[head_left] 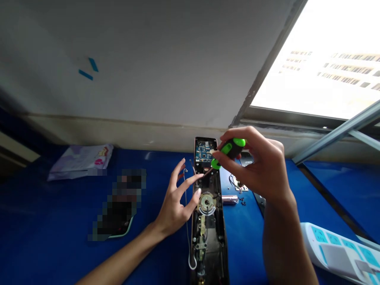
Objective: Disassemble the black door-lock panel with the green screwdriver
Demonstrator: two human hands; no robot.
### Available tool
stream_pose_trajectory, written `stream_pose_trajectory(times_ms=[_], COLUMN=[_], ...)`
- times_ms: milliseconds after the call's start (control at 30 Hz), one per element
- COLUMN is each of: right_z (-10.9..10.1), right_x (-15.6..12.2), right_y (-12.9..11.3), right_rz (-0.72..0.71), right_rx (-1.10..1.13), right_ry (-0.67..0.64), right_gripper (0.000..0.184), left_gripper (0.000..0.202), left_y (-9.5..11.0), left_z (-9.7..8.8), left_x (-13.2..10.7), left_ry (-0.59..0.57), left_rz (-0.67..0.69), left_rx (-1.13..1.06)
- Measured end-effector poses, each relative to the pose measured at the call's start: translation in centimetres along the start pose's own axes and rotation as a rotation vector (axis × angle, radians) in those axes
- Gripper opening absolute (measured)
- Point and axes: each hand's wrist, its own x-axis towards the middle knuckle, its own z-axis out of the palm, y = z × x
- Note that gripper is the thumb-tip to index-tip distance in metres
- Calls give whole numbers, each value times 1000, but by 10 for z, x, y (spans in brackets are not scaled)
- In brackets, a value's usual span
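A long black opened housing [212, 245] lies lengthwise in front of me, with a blue circuit board [204, 152] at its far end. Midway along it sits a round metal ring part [207, 202], and metal mechanism pieces run nearer to me. My right hand [252, 162] grips a green and black screwdriver [228, 152] by its handle. Its shaft slants down and left into the housing. My left hand [178, 198] rests over the housing's left edge, fingers apart. Its index fingertip is at the screwdriver's tip; whether it touches is unclear.
On the blue table [148, 253], a white cable [187, 237] runs left of the housing. A phone-like object [120, 209], partly blurred, and a purple packet [81, 160] lie farther left. Right are small screws [242, 201], a cylinder [230, 199] and a power strip [341, 249].
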Motion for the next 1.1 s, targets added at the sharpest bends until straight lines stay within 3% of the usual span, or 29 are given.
stream_pose_trajectory(times_ms=[767, 933, 1100], right_z=[7, 4, -1], right_x=[-3, -2, -1], right_y=[-7, -9, -17], right_rz=[-54, -64, -60], right_rx=[-40, -3, 55], right_ry=[-2, -62, -211], right_gripper=[23, 23, 19], left_gripper=[36, 35, 36], left_y=[-2, -2, -3], left_z=[5, 5, 3], left_x=[-3, -2, 1], left_ry=[-40, -39, -74], left_rz=[-40, -54, -41], left_rx=[-41, -37, -104])
